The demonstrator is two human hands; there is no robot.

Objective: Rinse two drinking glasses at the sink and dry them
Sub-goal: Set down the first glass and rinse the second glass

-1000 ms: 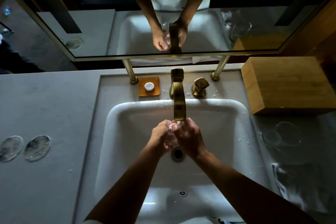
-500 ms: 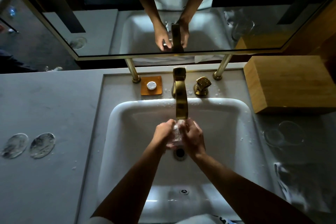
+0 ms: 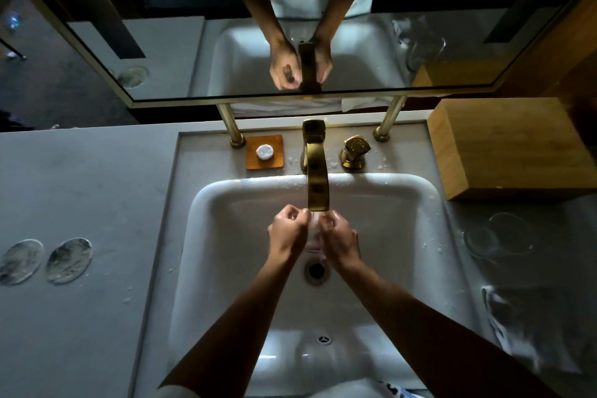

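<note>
Fingers of both hands curl around a clear drinking glass held between them under the tip of the brass tap. The left hand grips it from the left with the thumb and fingertips bent in at the top; the right hand grips it from the right in much the same way. The glass itself is hard to make out, only a pale, wet blur between the two palms, and I cannot tell whether it is upright or tilted. It sits above the basin, just behind the drain.

Both forearms reach in from the near edge over the white sink, whose rim carries scattered water drops. Behind the basin, a brass handle stands to the right of the tap, and a small orange dish with a round white soap lies to its left.

On the grey counter right of the sink a second glass lies in shadow, near a crumpled cloth closer to the person. A wooden box stands behind them. On the counter to the left lie two oval discs side by side. The mirror above reflects the hands, the tap and the basin.
</note>
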